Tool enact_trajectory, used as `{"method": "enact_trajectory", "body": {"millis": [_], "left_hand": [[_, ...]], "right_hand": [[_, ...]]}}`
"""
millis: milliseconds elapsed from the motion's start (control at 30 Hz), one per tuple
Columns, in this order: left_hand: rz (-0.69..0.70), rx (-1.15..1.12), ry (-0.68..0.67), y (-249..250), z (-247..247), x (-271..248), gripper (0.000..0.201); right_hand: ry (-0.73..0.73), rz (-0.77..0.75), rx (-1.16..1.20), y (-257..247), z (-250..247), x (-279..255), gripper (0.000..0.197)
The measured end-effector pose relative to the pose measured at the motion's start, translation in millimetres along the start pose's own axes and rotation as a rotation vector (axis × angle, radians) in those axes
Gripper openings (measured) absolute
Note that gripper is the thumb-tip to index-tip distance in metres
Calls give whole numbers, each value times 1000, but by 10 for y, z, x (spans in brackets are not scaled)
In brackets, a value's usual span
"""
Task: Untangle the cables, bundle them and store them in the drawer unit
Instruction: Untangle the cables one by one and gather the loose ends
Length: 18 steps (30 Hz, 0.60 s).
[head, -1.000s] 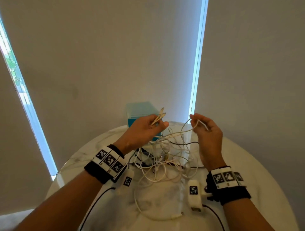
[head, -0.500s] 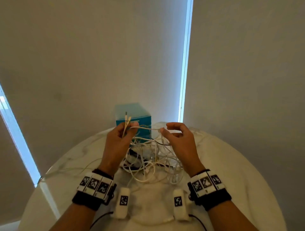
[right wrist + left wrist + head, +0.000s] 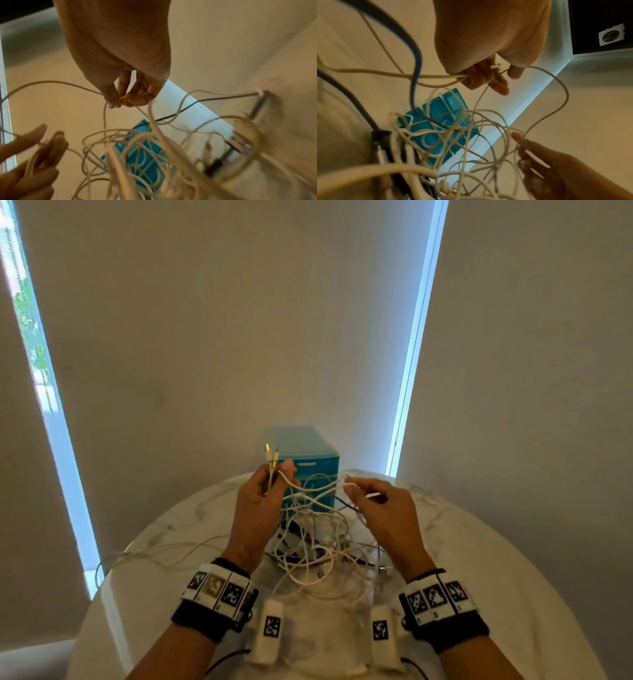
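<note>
Cable (image 3: 310, 489) spans between left hand (image 3: 255, 508) and right hand (image 3: 383, 508), both hands' fingers pinching it.

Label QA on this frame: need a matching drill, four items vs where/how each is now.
Items:
1. left hand
2. right hand
3. drawer unit
4. cable tangle

States:
A. at the table's far edge, teal
B. piled on the table between the wrists
C. grips two plug ends pointing up
D. pinches one thin white strand

Pairs: 1-C, 2-D, 3-A, 4-B
</note>
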<state>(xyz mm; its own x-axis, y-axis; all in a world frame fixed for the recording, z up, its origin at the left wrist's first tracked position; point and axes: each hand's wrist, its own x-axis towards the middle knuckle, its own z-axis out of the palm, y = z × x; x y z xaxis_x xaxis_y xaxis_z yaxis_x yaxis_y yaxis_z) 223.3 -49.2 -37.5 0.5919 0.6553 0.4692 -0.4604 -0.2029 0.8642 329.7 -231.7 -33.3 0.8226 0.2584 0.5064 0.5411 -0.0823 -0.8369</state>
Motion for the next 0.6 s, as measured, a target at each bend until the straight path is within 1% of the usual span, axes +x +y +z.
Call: {"method": "enact_trajectory", "body": {"millis": [33,67,100,167,200,233,267,300,333,367,400,433,467,500,567,600], "left_hand": [[-11,10,10,-20,-29,31,31],[-20,15,20,-33,-58,55,32],[-28,13,25,-54,-92,72,34],[-53,-11,29,-63,-141,98,37],[-66,-22,39,-69,-152,103,38],[-79,-40,44,-76,-148,104,39],[-94,-57,47,-63,-139,94,39],[-107,-64,49,-57,-133,86,39],[-114,-65,43,-45,-128,73,39],[-113,-68,33,-46,-127,59,37],[-103,-73,23,-36,-123,36,32],[-83,-76,21,-28,-114,26,27],[-59,-62,25,-20,-96,30,23],[-32,-37,27,2,-74,32,21],[-4,-8,22,36,-70,30,21],[7,-6,21,26,-83,27,20]], "right_hand": [[-3,-7,-5,-95,-32,94,12],[-75,3,-36,-208,-72,198,9],[-224,29,-88,-322,-102,297,7],[-601,66,-250,-553,-130,448,8],[-752,62,-346,-639,-142,498,11],[-853,48,-425,-692,-170,545,16],[-905,44,-465,-730,-212,587,21],[-906,55,-449,-746,-261,614,24],[-858,83,-383,-758,-309,630,26],[-746,124,-264,-751,-352,649,26],[-576,159,-130,-734,-386,665,25],[-376,164,-26,-720,-413,690,25],[-198,145,23,-719,-438,740,24],[-105,111,14,-730,-465,798,23],[-75,9,-93,-796,-522,871,20],[-25,-73,-134,-872,-546,867,19]]}}
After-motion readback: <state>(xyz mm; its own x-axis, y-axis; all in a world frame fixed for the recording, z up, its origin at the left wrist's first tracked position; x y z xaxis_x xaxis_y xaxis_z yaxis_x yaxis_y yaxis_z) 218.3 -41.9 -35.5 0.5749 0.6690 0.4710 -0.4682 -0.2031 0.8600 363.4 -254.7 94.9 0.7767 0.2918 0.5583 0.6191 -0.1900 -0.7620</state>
